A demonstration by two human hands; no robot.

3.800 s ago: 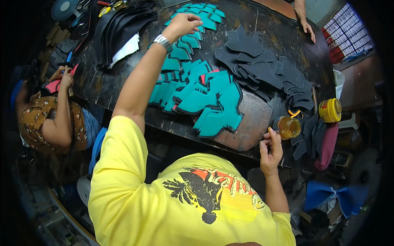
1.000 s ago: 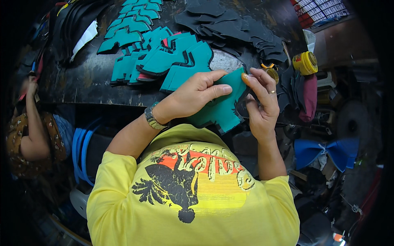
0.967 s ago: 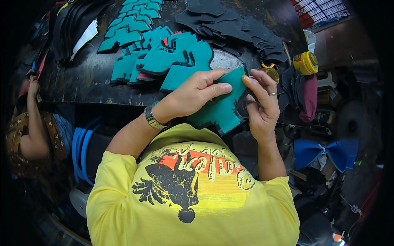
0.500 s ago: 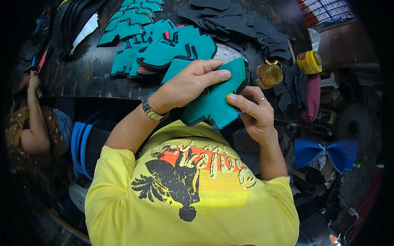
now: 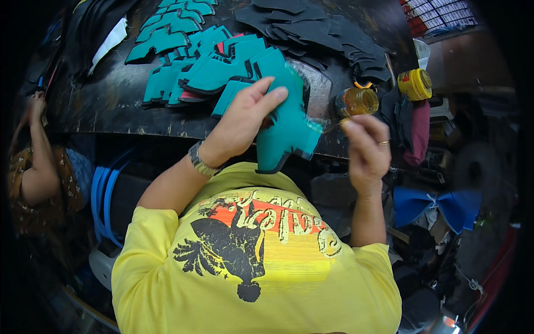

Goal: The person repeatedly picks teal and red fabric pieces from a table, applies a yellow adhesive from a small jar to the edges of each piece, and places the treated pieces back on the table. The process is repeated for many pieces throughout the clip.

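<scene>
In my left hand (image 5: 240, 119), closed with the thumb on top, is a teal cut piece (image 5: 286, 133) that has dark edging and a notched outline. It hangs tilted in front of the table edge. My right hand (image 5: 368, 149) is apart from it on the right, its fingers curled in, with amber smear on a fingertip. I see nothing held in it. Just beyond that hand an open glass jar (image 5: 362, 102) of amber glue lies tipped toward me. A pile of similar teal pieces (image 5: 222, 69) with black edges lies beyond my left hand.
The dark table (image 5: 111, 114) carries black cut pieces (image 5: 334, 42) at the back and a metallic grey slab (image 5: 312, 89). A yellow jar (image 5: 414, 83) stands at right, above a maroon cloth (image 5: 418, 136). Another person's arm (image 5: 39, 133) shows at far left.
My right hand has let go of the teal piece and moved right, near the jar. My left hand keeps its hold, and the piece has turned and shifted slightly left.
</scene>
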